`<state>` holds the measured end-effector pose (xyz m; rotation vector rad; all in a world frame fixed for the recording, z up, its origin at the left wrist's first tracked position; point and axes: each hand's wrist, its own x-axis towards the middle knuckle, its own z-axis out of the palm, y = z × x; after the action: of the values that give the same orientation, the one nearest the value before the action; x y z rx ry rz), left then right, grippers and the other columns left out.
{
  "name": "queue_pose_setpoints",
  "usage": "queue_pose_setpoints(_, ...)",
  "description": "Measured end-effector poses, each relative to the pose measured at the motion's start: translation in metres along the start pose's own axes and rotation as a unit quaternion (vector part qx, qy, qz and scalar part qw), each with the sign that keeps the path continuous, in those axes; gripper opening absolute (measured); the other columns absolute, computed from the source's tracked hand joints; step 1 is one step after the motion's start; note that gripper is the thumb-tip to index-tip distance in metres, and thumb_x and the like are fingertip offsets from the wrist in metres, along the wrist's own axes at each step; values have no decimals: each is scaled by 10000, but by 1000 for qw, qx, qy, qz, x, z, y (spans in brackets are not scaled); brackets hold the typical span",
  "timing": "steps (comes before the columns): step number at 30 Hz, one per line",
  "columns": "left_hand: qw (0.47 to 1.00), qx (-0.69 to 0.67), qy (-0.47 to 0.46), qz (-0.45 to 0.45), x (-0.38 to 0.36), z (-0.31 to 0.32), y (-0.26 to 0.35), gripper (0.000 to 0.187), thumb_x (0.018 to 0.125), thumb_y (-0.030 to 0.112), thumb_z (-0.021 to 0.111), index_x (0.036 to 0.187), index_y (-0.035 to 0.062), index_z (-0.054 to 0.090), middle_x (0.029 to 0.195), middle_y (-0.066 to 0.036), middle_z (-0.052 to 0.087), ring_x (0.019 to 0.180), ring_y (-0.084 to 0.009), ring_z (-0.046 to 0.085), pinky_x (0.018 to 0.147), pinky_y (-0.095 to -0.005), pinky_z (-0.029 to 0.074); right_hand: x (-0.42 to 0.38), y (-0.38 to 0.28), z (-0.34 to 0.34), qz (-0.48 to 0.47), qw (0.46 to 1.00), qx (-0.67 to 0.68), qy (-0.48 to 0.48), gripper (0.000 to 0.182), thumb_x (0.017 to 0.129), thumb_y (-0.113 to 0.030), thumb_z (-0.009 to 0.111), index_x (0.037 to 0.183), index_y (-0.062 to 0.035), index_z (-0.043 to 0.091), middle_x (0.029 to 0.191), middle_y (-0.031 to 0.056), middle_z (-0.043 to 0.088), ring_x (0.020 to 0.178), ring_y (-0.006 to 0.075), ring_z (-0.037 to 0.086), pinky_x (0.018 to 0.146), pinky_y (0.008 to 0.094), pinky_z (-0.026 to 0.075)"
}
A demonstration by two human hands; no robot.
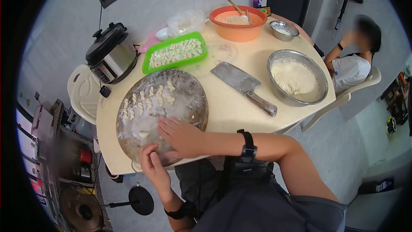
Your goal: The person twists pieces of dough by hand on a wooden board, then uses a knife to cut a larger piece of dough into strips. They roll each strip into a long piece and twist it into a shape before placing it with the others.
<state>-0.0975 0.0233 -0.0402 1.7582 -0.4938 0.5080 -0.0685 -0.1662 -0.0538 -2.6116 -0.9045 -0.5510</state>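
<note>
My right hand lies palm down with its fingers stretched out on a round, floured board. Whether anything is under that palm is hidden. My left hand is at the board's near edge, fingers loosely bent and apart, with nothing visible in it. A small lump of dough sits on the board just beyond my left fingers. Farther back on the board, several small twisted dough pieces lie in rough rows.
A green tray holds many more twists. A cleaver lies right of the board, near a steel bowl of dough or batter. Behind are an orange basin, a small metal bowl and a pressure cooker. Another person sits at right.
</note>
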Motion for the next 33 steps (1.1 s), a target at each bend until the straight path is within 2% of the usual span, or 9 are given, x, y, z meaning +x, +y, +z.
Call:
queue_pose_setpoints(5,1000,-4,11,-5,-1,-2,1,283,1126,246,562,1120,-23,649,1169,-142,664,1124,-263,623,1027,-374,476,-7,-7,-23,-2,998,27,-48,995,1007,-658,618,1561,149,439,1650,350,426,1578,475,375,1313,555,281)
queue_pose_setpoints(9,1000,-11,14,-7,-1,2,2,273,1126,237,564,1123,-22,650,1167,-137,662,1119,-258,622,1027,-373,477,-48,-37,-44,-1,997,-50,-61,1045,986,-698,608,1587,138,426,1676,331,402,1596,463,351,1318,553,271)
queue_pose_setpoints(12,1000,4,-3,-17,0,4,3,249,1124,212,563,1122,-23,647,1156,-134,656,1116,-257,621,1031,-371,477,-50,-41,-37,13,1000,-11,-23,1023,983,-686,617,1565,140,457,1660,346,413,1588,469,363,1314,557,277)
queue_pose_setpoints(15,1000,13,-8,-24,0,4,-3,262,1142,214,538,1134,-20,656,1159,-120,666,1111,-237,619,1038,-359,467,-24,-22,-30,10,998,29,-51,1005,981,-677,620,1544,144,482,1651,361,418,1580,478,373,1311,565,280)
queue_pose_setpoints(18,1000,18,-8,-23,0,5,0,274,1152,220,528,1139,-18,662,1151,-110,673,1107,-223,617,1034,-351,464,-1,2,1,-17,1000,1,6,982,969,-655,659,1501,159,521,1605,386,465,1564,516,378,1307,572,279)
queue_pose_setpoints(24,999,36,-9,-13,2,6,0,257,1149,205,538,1120,-20,659,1116,-103,672,1078,-215,619,1012,-347,471,-35,-22,-29,11,1000,8,-15,1007,975,-649,662,1561,143,452,1653,360,418,1581,489,369,1315,569,276)
queue_pose_setpoints(27,999,38,-14,-31,0,9,3,226,1130,176,560,1090,-29,645,1099,-112,649,1064,-233,616,1002,-353,476,-52,-35,-24,12,999,10,31,1004,960,-646,680,1526,162,490,1612,381,463,1556,515,394,1309,584,272)
queue_pose_setpoints(30,999,46,-9,-27,0,10,-1,221,1126,163,564,1065,-37,636,1078,-116,640,1049,-240,614,999,-357,479,-45,-34,-25,35,999,35,2,984,984,-648,647,1531,154,481,1629,366,449,1567,495,390,1311,571,282)
queue_pose_setpoints(33,998,58,7,-7,-4,10,-11,243,1143,174,545,1043,-29,631,1057,-89,652,1020,-204,605,980,-338,474,-27,-17,-13,17,998,47,31,974,988,-638,647,1513,167,491,1614,382,457,1560,501,399,1309,570,286)
